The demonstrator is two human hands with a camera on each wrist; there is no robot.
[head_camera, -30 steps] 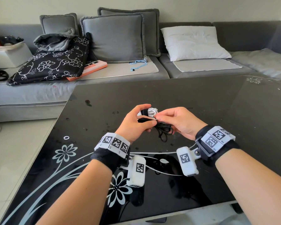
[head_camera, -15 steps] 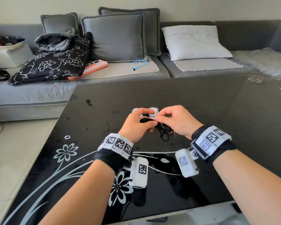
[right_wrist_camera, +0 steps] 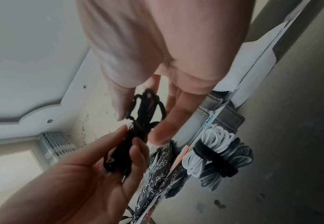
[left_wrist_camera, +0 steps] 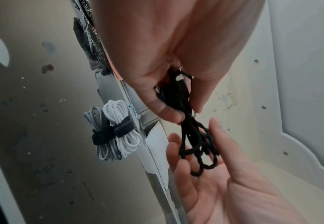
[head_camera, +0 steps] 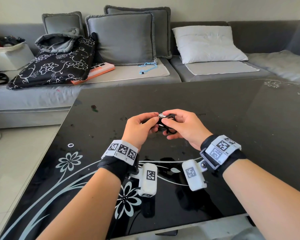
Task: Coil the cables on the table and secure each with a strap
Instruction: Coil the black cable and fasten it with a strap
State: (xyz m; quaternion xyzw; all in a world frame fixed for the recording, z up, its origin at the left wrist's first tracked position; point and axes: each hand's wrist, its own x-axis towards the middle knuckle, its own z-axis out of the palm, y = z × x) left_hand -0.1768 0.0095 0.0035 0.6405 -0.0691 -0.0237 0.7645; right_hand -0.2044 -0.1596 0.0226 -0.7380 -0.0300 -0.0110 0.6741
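Above the middle of the black glass table [head_camera: 215,118] I hold a coiled black cable [head_camera: 171,131] between both hands. My left hand [head_camera: 152,119] pinches the bundle [left_wrist_camera: 193,144] at its waist, with a metal plug end inside the palm. My right hand [head_camera: 166,121] curls its thumb and fingers round the free loops [right_wrist_camera: 147,106]. No strap shows on the black cable. A coiled white cable [left_wrist_camera: 119,118] bound with a black strap [left_wrist_camera: 122,127] lies on the table just beyond my hands. The head view mostly hides it.
A grey sofa [head_camera: 42,101] runs along the table's far side, with cushions, a black floral bag [head_camera: 55,66], an orange keyboard [head_camera: 100,71] and a blue cord [head_camera: 148,66]. The glass mirrors the white bundle. The table's near edge lies under my forearms.
Both hands have drawn closer together round the black cable and moved slightly forward. They now cover the strapped white bundle, which showed between them a second ago.
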